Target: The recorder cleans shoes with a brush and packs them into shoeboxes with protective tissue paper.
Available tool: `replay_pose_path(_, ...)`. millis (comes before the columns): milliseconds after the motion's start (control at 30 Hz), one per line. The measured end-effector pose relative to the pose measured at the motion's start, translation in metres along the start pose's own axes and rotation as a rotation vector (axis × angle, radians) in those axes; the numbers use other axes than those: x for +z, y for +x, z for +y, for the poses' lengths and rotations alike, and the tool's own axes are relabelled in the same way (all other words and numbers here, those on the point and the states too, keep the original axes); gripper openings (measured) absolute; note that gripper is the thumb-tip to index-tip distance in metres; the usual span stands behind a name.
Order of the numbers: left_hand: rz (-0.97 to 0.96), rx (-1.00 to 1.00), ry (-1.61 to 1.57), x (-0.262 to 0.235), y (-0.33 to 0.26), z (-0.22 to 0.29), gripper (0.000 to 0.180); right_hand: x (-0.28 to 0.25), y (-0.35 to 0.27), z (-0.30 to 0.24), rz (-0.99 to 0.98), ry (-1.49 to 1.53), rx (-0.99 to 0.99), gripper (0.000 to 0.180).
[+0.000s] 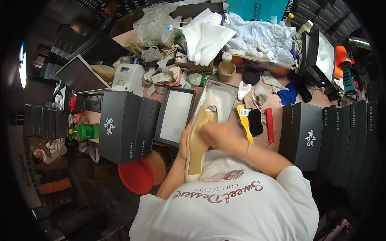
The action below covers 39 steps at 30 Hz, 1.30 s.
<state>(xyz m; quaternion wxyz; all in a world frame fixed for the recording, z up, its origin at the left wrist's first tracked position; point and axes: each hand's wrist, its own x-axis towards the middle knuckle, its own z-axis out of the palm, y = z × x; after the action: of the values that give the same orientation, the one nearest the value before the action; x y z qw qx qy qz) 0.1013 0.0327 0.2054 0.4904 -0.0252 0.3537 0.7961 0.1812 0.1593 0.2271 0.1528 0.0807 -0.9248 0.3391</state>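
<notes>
A cream shoe with a tan sole (196,146) stands on end before my chest, its sole turned toward me. My left hand (183,141) is closed around its left side. My right hand (225,135) is at the shoe's right side, smeared by motion, so its fingers cannot be made out. Just beyond, a second cream pointed shoe (210,100) lies in an open grey shoebox (232,89) with white paper. To the left lies a shallow dark box lid (175,114) with a pale inside.
Dark shoeboxes stand upright at left (116,132) and right (299,132). Right of the open box lie a yellow strap-like piece (243,119), a black pad (255,122) and a red bar (269,126). Farther back are a white label printer (128,78), a brown jar (227,70) and crumpled paper (261,38).
</notes>
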Motion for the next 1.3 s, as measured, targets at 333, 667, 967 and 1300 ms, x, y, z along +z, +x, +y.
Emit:
replay_pose_path(333,-0.07,-0.097,0.008,-0.012,0.0,-0.001,0.063,-0.006,-0.022,0.009,-0.012,0.029,-0.041,0.01)
replay_pose_path(667,0.008,-0.097,0.011,-0.018,0.005,-0.012,0.063,-0.001,0.041,0.048,0.114,-0.085,0.211,0.014)
replay_pose_path(967,-0.016,-0.091,-0.172,-0.011,0.004,-0.002,0.06,0.019,0.025,0.021,0.002,-0.078,0.044,0.009)
replay_pose_path(1300,0.099,-0.151,-0.263,-0.048,0.015,-0.005,0.062,0.031,-0.001,-0.003,-0.074,0.152,-0.076,0.011)
